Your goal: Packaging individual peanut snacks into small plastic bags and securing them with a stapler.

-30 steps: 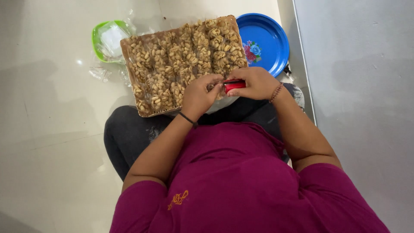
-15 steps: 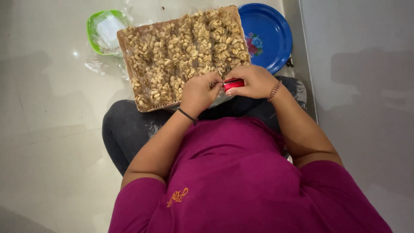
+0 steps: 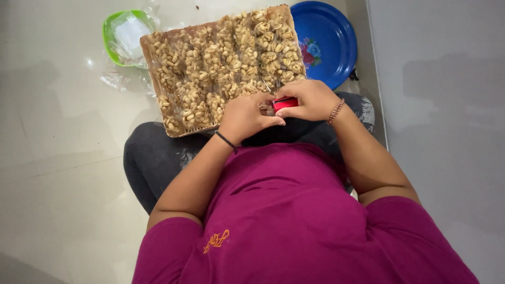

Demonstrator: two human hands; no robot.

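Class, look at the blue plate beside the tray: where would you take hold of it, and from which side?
Grip the blue plate by its raised rim on the bare far-right edge, coming from the right. The tray of pale pieces overlaps its left edge, and the right hand sits near its lower edge.

blue floral plate (image 3: 326, 42), red tool (image 3: 285, 103)

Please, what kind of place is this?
Probably a home floor used as a work spot. The person sits on pale glossy floor tiles beside a grey wall, with a tray of small pale pieces and a blue plate.
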